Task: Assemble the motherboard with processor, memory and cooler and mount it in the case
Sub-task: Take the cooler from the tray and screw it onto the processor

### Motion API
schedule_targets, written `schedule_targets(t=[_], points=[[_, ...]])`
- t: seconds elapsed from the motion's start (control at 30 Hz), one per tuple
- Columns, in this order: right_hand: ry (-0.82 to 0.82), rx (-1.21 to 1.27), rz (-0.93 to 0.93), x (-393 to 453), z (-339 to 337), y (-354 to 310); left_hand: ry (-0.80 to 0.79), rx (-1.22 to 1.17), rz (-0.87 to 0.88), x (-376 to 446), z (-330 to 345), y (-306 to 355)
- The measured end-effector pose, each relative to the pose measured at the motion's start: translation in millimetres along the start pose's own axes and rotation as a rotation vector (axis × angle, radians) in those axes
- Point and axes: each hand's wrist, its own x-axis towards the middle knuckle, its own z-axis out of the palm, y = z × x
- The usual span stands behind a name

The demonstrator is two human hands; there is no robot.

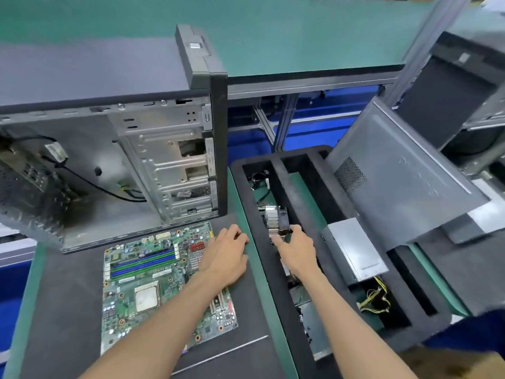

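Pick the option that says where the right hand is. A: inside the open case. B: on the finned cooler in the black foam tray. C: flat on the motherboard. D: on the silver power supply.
B: the right hand grips the finned cooler standing in a slot of the foam tray, while the left hand rests on the motherboard.

left hand (225,253) bare | right hand (296,250) bare | forearms unsleeved

Head view, forward-down, close over green bench (273,36).
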Motion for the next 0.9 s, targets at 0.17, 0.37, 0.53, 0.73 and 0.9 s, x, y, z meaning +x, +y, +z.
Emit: schedule_targets(t=[0.17,0.37,0.53,0.73,0.9], points=[[0.076,-0.111,-0.192,49.4,-8.6,-17.8,-0.035,-0.042,-0.004,11.4,0.4,-12.8],[-0.167,-0.783,-0.401,90.5,-10.4,-22.2,-0.048,-0.096,-0.009,16.2,0.8,-18.8],[-0.135,-0.926,-0.495,97.1,-3.1,-20.2,-0.034,-0.105,-0.013,17.7,5.1,-22.0],[-0.089,-0.878,-0.560,93.1,-10.7,-21.8,-0.011,-0.128,-0.019,14.8,4.7,-20.4],[-0.014,-0.810,-0.604,77.7,-44.6,-39.6,-0.043,-0.175,-0.089,13.5,-4.9,-11.5]])
